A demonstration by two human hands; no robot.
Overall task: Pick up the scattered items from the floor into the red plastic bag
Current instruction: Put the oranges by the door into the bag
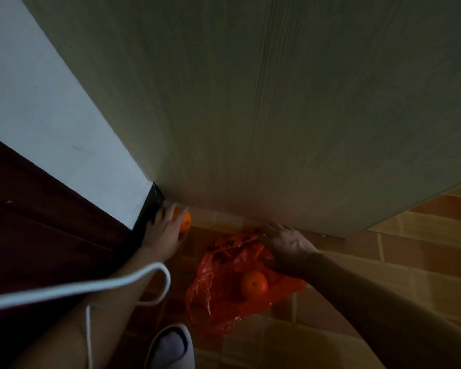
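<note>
A red plastic bag (224,296) lies crumpled on the tiled floor at the foot of a pale wooden panel. Inside it rests one orange (253,284). My right hand (288,249) grips the bag's upper right edge and holds it open. A second orange (185,221) sits on the floor in the corner by the panel. My left hand (165,230) is wrapped over that orange, fingers curled around its left and top side.
The large pale wooden panel (250,102) rises right behind the bag. A dark baseboard and a white wall (51,102) stand to the left. A white cord (91,284) hangs across my left forearm. A white slipper (171,347) is on the brown floor tiles (383,262).
</note>
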